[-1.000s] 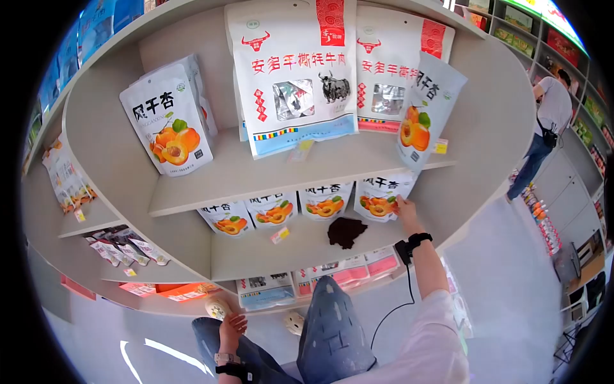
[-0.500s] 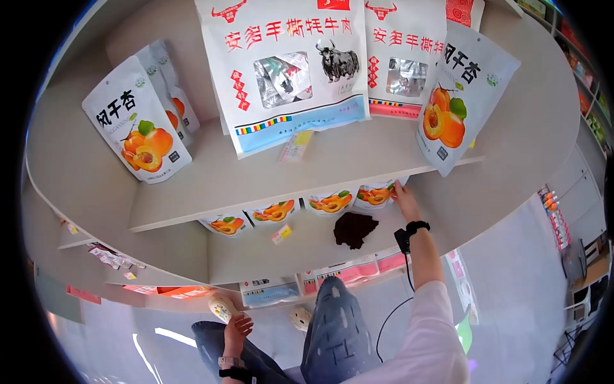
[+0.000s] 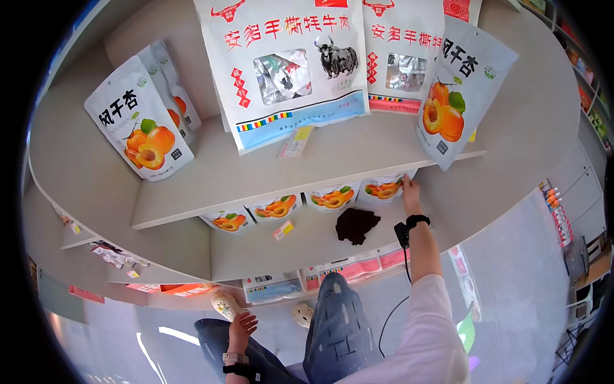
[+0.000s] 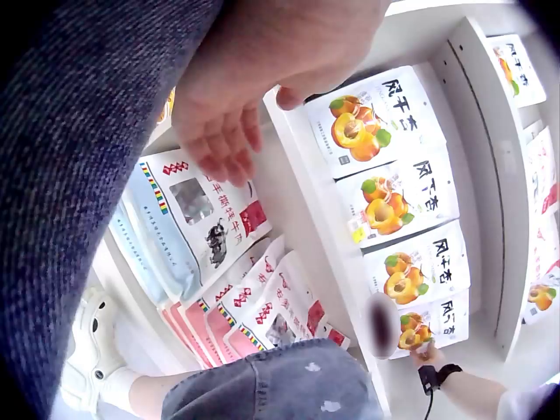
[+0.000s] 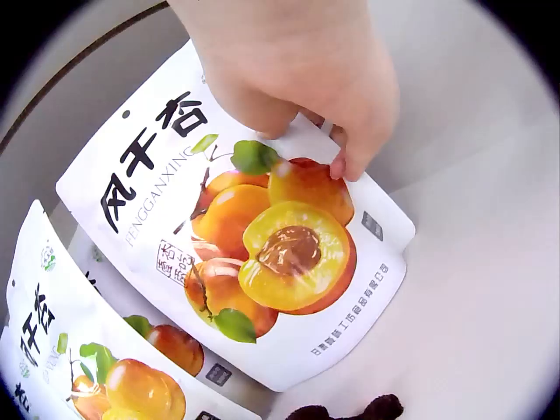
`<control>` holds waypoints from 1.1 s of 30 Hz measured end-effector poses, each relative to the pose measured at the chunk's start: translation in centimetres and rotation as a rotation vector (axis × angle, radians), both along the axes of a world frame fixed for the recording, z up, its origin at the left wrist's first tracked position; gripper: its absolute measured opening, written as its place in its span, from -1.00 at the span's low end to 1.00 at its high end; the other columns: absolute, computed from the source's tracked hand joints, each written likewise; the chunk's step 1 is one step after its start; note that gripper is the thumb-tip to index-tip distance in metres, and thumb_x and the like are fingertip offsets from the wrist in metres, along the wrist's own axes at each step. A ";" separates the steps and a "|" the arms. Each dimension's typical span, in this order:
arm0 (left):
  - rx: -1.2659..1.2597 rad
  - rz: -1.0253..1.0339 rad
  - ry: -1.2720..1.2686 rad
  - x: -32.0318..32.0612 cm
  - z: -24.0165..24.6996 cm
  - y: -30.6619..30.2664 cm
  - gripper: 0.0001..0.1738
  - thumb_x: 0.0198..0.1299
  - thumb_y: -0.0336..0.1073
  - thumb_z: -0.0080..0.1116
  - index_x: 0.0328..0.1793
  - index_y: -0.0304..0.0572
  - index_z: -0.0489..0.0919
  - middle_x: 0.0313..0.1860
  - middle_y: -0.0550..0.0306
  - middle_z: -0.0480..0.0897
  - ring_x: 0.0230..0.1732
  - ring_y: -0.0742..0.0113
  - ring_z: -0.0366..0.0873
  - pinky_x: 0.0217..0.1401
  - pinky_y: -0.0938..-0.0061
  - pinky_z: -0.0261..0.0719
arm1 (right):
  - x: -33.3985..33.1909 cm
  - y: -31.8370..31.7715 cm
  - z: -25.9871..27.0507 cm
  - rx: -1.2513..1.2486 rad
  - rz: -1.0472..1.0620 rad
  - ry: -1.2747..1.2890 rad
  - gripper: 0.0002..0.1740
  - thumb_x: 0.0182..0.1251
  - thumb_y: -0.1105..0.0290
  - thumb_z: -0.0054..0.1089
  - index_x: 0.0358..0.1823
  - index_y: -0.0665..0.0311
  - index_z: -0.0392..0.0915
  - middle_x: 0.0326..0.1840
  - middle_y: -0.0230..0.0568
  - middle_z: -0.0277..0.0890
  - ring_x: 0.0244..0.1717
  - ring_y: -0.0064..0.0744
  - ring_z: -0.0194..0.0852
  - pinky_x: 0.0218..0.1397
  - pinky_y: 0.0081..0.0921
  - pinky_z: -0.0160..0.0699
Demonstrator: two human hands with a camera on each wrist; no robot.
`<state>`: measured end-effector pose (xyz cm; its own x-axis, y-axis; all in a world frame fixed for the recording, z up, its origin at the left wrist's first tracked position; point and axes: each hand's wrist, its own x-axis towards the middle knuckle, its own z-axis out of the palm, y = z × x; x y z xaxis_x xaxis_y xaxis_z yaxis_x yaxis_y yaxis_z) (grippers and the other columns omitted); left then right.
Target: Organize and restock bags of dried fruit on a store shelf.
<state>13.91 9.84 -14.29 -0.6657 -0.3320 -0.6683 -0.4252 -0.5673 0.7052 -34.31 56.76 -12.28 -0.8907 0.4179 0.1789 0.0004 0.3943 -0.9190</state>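
Observation:
On the lower shelf, my right hand pinches the right edge of the rightmost white pouch of dried apricots. In the right wrist view, the thumb and fingers bend round that pouch's side, beside the printed fruit. More apricot pouches stand in a row to its left. A crumpled dark brown cloth lies on the shelf in front of them. My left hand hangs by my left knee with loosely bent fingers and holds nothing; the left wrist view has this hand above some bags.
The upper shelf overhangs the row and hides the pouches' tops in the head view. Large yak meat bags stand on it, flanked by apricot pouches. A price tag sits on the lower shelf. More bags fill the bottom level.
The head view has come closer to the upper shelf, which now covers more of the lower row. My right hand and its pouch have shifted slightly right and back. The left hand stays idle.

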 end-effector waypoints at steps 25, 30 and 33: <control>0.004 -0.007 0.068 0.9 0.4 0.6 -0.55 0.24 -0.04 -0.34 -0.01 -0.26 0.36 -0.14 -0.06 0.53 -0.16 0.15 0.51 -0.13 0.37 0.45 | 3.8 -13.4 1.4 -0.556 0.523 -0.060 -0.73 0.22 0.47 -0.09 -0.05 0.37 0.24 -0.29 -0.06 0.50 -0.35 -0.33 0.55 -0.34 -0.54 0.55; 0.002 0.009 0.062 1.7 0.3 0.1 -0.52 0.27 -0.01 -0.37 0.00 -0.26 0.36 -0.14 -0.03 0.53 -0.16 0.15 0.50 -0.11 0.36 0.43 | 2.9 -14.2 1.8 -0.571 0.390 -0.068 -0.80 0.27 0.43 -0.12 -0.19 0.46 0.31 -0.37 -0.04 0.51 -0.40 -0.31 0.56 -0.31 -0.52 0.57; 0.005 0.021 0.065 2.0 1.1 -0.1 -0.52 0.27 -0.01 -0.37 0.00 -0.26 0.37 -0.15 -0.03 0.53 -0.17 0.16 0.50 -0.11 0.37 0.43 | 2.2 -13.9 0.8 -0.546 0.347 0.023 -0.77 0.27 0.43 -0.10 -0.19 0.51 0.32 -0.44 -0.04 0.51 -0.48 -0.35 0.55 -0.43 -0.56 0.56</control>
<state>15.95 9.76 -13.16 -0.7004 -0.3431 -0.6259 -0.3668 -0.5792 0.7280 -32.09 42.88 -11.46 -0.9888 0.1427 0.0429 -0.0654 -0.1567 -0.9855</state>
